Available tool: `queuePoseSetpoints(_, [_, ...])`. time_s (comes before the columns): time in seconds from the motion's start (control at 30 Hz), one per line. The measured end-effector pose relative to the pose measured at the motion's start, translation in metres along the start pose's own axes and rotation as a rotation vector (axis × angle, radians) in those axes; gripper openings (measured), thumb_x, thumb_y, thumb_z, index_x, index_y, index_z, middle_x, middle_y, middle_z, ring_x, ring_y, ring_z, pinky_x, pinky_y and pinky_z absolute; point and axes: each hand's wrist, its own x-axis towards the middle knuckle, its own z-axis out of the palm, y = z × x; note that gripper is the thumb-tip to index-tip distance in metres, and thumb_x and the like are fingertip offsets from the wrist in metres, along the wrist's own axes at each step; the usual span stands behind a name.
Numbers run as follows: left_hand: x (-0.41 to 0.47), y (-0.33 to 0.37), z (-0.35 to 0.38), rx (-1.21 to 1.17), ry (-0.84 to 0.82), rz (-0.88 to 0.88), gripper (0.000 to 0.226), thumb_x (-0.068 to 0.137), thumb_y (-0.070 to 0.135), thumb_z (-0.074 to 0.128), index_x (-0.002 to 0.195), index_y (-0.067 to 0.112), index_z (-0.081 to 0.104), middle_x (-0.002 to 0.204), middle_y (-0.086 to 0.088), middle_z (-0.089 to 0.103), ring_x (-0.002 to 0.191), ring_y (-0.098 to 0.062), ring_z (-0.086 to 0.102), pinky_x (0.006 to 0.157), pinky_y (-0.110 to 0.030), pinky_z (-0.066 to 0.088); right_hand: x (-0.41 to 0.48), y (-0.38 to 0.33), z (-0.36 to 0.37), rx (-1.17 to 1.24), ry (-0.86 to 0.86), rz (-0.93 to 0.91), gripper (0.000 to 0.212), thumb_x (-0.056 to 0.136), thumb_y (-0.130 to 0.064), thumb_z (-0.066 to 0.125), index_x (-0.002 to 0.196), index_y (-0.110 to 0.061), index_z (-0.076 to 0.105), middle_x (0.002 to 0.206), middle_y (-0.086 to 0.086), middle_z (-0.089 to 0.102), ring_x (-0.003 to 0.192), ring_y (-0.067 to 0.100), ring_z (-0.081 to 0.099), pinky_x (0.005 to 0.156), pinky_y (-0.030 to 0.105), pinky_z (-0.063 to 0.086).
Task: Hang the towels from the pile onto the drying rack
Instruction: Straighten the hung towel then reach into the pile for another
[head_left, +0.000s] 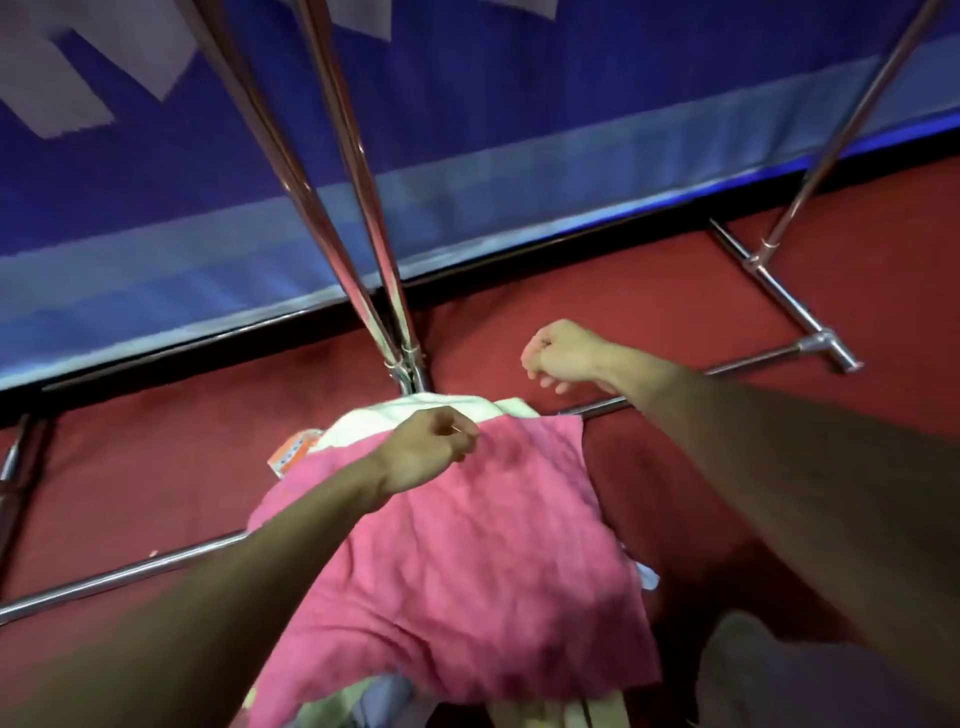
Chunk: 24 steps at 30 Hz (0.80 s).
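A pink towel (467, 561) lies on top of the pile, spread over a low rail of the metal drying rack (119, 574). A white towel (415, 410) shows under its far edge, and pale cloths stick out at the near end. My left hand (431, 447) is at the pink towel's far left corner, fingers curled and pinching the edge. My right hand (561, 356) hovers over the red carpet beyond the towel's far right corner, fingers curled with nothing in them. The rack's shiny uprights (363, 208) rise just behind the pile.
Red carpet (675, 312) covers the floor. A blue banner wall (467, 130) runs close behind the rack. Another rack upright and its base foot (779, 296) stand at the right. An orange-patterned cloth (293, 452) peeks out left of the pile.
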Motion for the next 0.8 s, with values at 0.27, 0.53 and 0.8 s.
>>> queuePoseSetpoints(0.27, [0.067,-0.022,0.042,-0.052,-0.088,-0.003,0.021,0.090,0.001,0.053,0.098,0.019,0.059,0.094,-0.009,0.062,0.088,-0.020,0.058,0.089,-0.038,0.050,0.032,0.114,0.061,-0.162,0.055,0.147,0.036,0.090,-0.009,0.053,0.125,-0.006,0.061,0.130,0.016,0.060,0.123,0.030,0.053,0.102,0.033,0.041])
queuePoseSetpoints(0.53, [0.073,-0.037,0.051,-0.097,-0.165,-0.026,0.028,0.085,0.010,0.057,0.112,0.016,0.056,0.093,-0.007,0.063,0.085,-0.019,0.058,0.095,-0.045,0.048,0.042,0.143,0.080,-0.313,0.103,0.039,0.022,0.086,-0.016,0.062,0.108,-0.019,0.063,0.120,0.009,0.050,0.120,0.027,0.051,0.094,0.032,0.044])
queuePoseSetpoints(0.8, [0.058,-0.027,0.038,-0.143,-0.096,0.031,0.024,0.091,0.001,0.053,0.110,0.017,0.050,0.099,-0.007,0.061,0.095,-0.023,0.062,0.085,-0.034,0.050,0.025,0.115,0.083,-0.300,0.111,-0.050,0.017,0.088,-0.013,0.050,0.087,-0.019,0.065,0.102,0.008,0.063,0.105,0.029,0.055,0.093,0.036,0.042])
